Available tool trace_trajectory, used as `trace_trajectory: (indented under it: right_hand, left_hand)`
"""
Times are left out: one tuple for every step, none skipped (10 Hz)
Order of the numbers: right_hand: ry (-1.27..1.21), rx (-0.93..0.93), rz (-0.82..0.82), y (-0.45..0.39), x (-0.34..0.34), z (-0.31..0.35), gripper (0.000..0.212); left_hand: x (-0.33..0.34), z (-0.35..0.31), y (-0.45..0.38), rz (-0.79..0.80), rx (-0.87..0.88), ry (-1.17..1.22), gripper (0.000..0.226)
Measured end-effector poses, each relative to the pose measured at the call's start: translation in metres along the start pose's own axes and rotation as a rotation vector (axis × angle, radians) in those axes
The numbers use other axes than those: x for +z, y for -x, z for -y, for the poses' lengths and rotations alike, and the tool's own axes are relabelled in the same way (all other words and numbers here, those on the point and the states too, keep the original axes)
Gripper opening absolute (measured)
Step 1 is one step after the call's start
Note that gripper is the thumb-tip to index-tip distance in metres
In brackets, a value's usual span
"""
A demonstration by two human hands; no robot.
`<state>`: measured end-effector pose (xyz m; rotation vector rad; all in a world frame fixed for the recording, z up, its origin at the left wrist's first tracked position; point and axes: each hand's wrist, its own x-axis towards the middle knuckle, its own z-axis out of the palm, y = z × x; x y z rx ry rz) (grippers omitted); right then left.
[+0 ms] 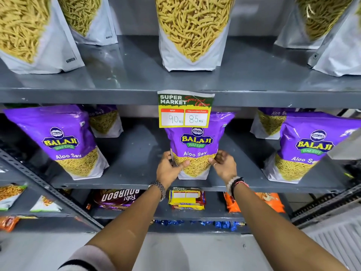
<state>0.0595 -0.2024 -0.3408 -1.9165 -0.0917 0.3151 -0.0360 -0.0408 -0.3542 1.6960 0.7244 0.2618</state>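
Observation:
A purple Balaji Aloo Sev bag (196, 145) stands upright at the middle of the grey middle shelf (136, 173). My left hand (168, 170) grips its lower left edge, thumb across the clear window on the front. My right hand (223, 164) grips the lower right edge the same way, thumb on the front and fingers curled behind. A price tag (184, 109) reading 90 and 85 hangs from the shelf edge above and covers the bag's top.
Matching purple bags stand at the left (58, 141) and right (306, 147), with more behind them. White sev pouches (192, 34) line the upper shelf. Biscuit packs (186, 199) and orange packets (273, 202) lie on the lower shelf. A slotted upright (48, 189) runs diagonally at left.

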Motion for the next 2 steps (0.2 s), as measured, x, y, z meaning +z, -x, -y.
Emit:
trace_trajectory:
  right_hand:
    - [-0.034,-0.020,0.029,0.005,-0.006,0.001,0.038]
    - [-0.126,-0.073,0.005,0.019,-0.019,0.003,0.039]
  left_hand:
    - [0.000,-0.002,0.010,0.016,0.089,0.009,0.050]
    - [-0.006,-0.005,0.025,-0.140,0.213,0.003,0.063]
